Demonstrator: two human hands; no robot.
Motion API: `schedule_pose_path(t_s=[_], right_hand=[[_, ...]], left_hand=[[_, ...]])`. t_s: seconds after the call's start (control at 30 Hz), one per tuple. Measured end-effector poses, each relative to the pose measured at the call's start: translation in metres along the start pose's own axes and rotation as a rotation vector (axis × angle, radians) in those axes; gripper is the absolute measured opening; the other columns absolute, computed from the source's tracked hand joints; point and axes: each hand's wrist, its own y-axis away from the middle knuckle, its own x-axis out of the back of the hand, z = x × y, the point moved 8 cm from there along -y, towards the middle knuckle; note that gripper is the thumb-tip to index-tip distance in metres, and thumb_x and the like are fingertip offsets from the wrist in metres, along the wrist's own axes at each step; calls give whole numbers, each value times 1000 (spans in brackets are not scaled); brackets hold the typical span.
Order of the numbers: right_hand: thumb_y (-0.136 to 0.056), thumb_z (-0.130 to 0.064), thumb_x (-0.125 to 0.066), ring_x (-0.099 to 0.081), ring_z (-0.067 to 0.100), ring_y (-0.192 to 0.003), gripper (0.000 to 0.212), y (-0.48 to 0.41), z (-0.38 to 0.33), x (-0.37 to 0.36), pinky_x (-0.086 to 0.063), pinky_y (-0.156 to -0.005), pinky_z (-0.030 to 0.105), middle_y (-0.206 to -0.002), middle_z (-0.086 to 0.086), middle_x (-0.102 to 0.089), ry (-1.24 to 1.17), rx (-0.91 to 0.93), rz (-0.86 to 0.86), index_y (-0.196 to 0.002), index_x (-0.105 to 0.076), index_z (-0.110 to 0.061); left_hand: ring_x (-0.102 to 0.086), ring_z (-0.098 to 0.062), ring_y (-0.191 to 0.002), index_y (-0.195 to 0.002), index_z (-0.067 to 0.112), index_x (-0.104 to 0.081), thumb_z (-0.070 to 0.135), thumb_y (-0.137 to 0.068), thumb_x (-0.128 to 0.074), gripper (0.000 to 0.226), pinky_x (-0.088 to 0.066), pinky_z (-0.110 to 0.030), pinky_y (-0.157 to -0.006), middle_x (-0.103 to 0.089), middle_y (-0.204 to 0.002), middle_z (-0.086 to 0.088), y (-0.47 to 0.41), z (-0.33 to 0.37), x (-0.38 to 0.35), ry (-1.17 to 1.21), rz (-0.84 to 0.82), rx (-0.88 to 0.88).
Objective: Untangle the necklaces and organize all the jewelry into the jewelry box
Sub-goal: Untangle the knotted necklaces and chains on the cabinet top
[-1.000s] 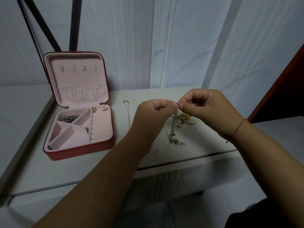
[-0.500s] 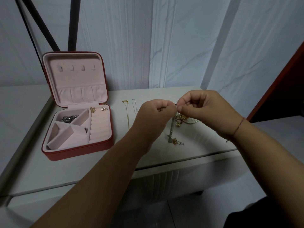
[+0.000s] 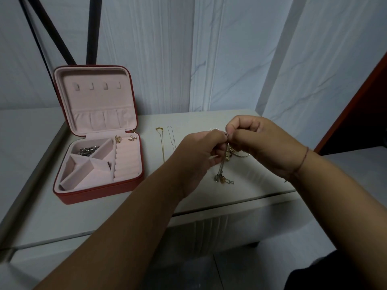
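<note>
My left hand (image 3: 199, 152) and my right hand (image 3: 259, 143) meet above the table, and both pinch the top of a tangled silver chain (image 3: 222, 164). The chain hangs down between them, and its pendants (image 3: 223, 180) touch the tabletop. A small heap of gold and silver jewelry (image 3: 236, 152) lies partly hidden under my right hand. A gold necklace (image 3: 161, 143) and a thin silver necklace (image 3: 171, 137) lie straight on the table to the left. The red jewelry box (image 3: 100, 191) stands open at the left, with silver pieces (image 3: 88, 151) in one compartment and two earrings (image 3: 125, 138) at the back.
The white table (image 3: 146, 204) ends in a front edge just below my wrists. A black stand's legs (image 3: 92, 30) rise behind the box. A dark red panel (image 3: 356, 97) stands at the right edge.
Both hands stay together on the chain's top, with only small finger shifts. The hanging chain has barely moved.
</note>
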Motion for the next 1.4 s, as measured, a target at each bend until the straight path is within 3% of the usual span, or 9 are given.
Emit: schedule_pose_path(t_s=[0.23,0.37,0.6,0.8,0.93,1.07,1.17,1.27,1.4], right_hand=[[-65,-8,-53,-39,14,-57,7,-1,10,-5,-31,-60,28,-63,9,-49,-140,-110,-37,-64,-59,-12],[-67,-9,-53,-38,15,-59,9,-1,17,-10,-30,-67,31,-59,5,-52,-243,-169,-73,-61,-58,-14],[-58,0,-59,-44,9,-57,21,-3,23,-4,-33,-67,26,-67,2,-49,-459,-230,-39,-66,-47,-16],[-70,-10,-62,-46,9,-55,5,0,4,4,-37,-56,20,-63,2,-53,-102,-54,60,-73,-61,-13],[-81,-8,-71,-49,18,-65,5,7,-12,7,-43,-64,26,-72,12,-58,154,43,125,-82,-68,-5],[-80,-11,-73,-48,21,-65,5,8,-15,8,-46,-66,32,-69,22,-58,243,74,159,-82,-71,-7],[-81,-11,-70,-52,20,-65,3,8,-18,11,-50,-67,32,-79,29,-63,323,100,183,-81,-73,-13],[-82,-7,-67,-49,17,-61,8,7,-20,11,-48,-63,27,-76,29,-62,376,120,194,-80,-73,-14],[-82,-7,-66,-48,19,-63,10,7,-19,10,-47,-63,29,-78,32,-59,348,105,164,-79,-72,-14]], left_hand=[[-46,-12,-62,-74,8,-52,9,-91,-45,18,-44,-32,-77,-47,-65,-2,-2,-4,-4,44,-65,52],[-49,-10,-59,-73,8,-51,9,-91,-45,19,-44,-32,-77,-47,-63,-2,-2,-6,-4,46,-70,59],[-50,-9,-58,-79,10,-51,13,-92,-41,17,-45,-30,-77,-49,-62,2,-5,-7,-2,96,-85,90],[-41,-10,-61,-71,13,-49,12,-91,-46,21,-40,-26,-68,-43,-67,-2,-6,-7,7,30,17,49],[-32,-12,-62,-75,10,-49,11,-89,-49,14,-31,-28,-64,-36,-68,-6,-6,-1,14,-66,87,-17],[-30,-14,-63,-84,11,-52,17,-86,-52,7,-29,-31,-63,-33,-75,-10,-4,4,15,-133,99,-65],[-31,-14,-63,-78,11,-53,28,-75,-54,17,-30,-33,-64,-34,-71,-8,-3,6,15,-207,98,-86],[-32,-13,-60,-67,13,-51,30,-73,-54,18,-30,-32,-61,-36,-62,-2,-4,5,15,-235,108,-96],[-30,-14,-62,-74,9,-52,25,-72,-54,17,-28,-31,-60,-35,-71,-9,-6,2,13,-162,86,-76]])
